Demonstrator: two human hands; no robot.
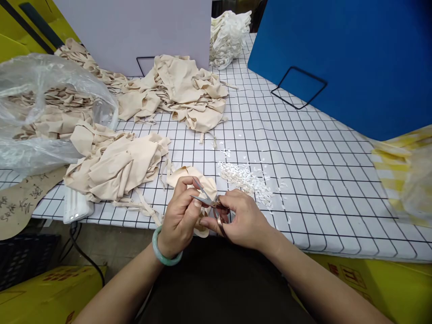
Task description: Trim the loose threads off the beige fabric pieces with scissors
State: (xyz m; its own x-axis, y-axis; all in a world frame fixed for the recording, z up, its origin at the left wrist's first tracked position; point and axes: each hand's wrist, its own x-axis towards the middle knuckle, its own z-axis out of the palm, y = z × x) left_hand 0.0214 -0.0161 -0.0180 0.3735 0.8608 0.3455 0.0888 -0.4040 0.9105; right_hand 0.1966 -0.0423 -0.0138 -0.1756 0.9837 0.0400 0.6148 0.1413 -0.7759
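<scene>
My left hand [180,216], with a green bangle on the wrist, pinches a small beige fabric piece [189,175] at the table's front edge. My right hand [245,218] grips small metal scissors [209,201], their blades pointing left onto the fabric between my left fingers. A scatter of tiny white clippings [246,180] lies on the grid-patterned tablecloth [303,180] just beyond my right hand.
Beige fabric heaps lie at left [114,164] and at the back [182,90]. A clear plastic bag of fabric [40,108] sits far left, a white device [76,207] at the edge. Blue board [354,58], grey board [141,31], white pile [227,36], yellow-striped bag [405,175].
</scene>
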